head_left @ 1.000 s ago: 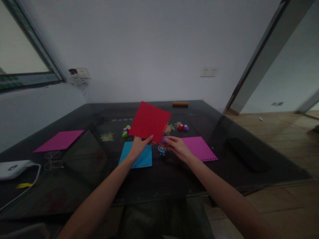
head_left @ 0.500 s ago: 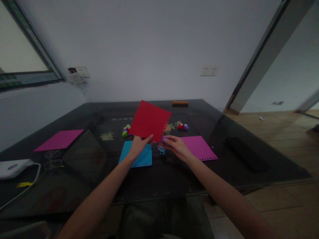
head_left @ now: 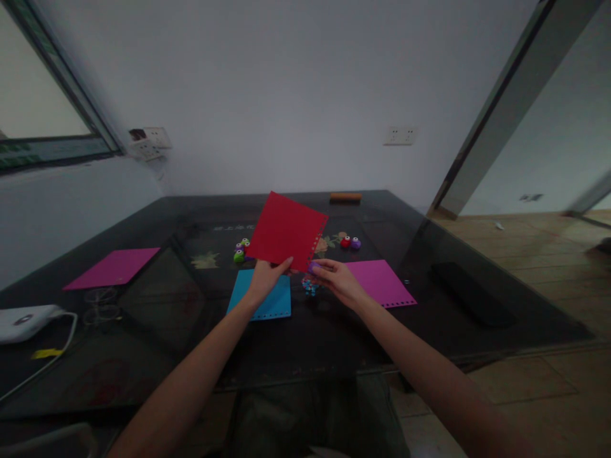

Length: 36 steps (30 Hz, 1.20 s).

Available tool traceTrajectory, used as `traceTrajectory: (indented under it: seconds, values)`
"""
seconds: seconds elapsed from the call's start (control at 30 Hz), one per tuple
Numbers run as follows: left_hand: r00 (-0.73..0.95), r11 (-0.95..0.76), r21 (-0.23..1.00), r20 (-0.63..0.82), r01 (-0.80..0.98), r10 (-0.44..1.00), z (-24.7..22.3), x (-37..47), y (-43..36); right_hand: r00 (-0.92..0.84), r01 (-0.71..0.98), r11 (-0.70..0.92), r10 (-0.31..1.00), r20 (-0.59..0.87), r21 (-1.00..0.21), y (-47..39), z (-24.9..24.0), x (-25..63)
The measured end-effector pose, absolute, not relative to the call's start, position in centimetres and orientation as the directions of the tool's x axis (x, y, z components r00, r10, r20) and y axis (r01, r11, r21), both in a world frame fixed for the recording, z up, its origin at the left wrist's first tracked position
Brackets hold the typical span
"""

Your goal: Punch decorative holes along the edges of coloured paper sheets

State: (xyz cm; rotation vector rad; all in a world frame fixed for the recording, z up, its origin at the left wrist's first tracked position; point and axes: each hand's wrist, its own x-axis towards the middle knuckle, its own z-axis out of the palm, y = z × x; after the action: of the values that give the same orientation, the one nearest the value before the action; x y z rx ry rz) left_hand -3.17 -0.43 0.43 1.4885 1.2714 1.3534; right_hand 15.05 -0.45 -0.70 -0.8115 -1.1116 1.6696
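Observation:
A red sheet point(head_left: 289, 230) with a row of punched holes is held tilted above the table by my left hand point(head_left: 268, 275), thumb on its lower edge. My right hand point(head_left: 340, 281) pinches a small purple piece point(head_left: 315, 268) at the sheet's lower right corner. Under the hands lies a cluster of small blue and red bits point(head_left: 309, 287). A blue sheet point(head_left: 274, 299) lies beneath my left hand, and a pink sheet point(head_left: 382, 283) lies beside my right hand.
Small green, purple and red balls with eyes point(head_left: 239, 256) sit behind the blue sheet; a red and a purple one point(head_left: 350, 242) are at the right. Another pink sheet point(head_left: 114, 268), a white device point(head_left: 26, 323), a black case point(head_left: 470, 294) and an orange-brown bar point(head_left: 345, 198) are on the table.

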Motion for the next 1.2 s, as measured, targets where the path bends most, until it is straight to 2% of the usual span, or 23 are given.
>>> traceTrajectory:
  seconds: [0.97,1.2]
  values:
    - [-0.070,-0.235,0.952,0.253,0.195,0.965,0.2,-3.1,-0.3,-0.330,-0.278,-0.130,0.943,-0.033,-0.952,-0.6,-0.7,15.0]
    - [-0.039,-0.225,0.964,0.232,0.144,0.972,-0.5,-2.7,-0.4,-0.349,-0.291,-0.151,0.936,-0.042,-0.945,-0.4,-1.4,14.8]
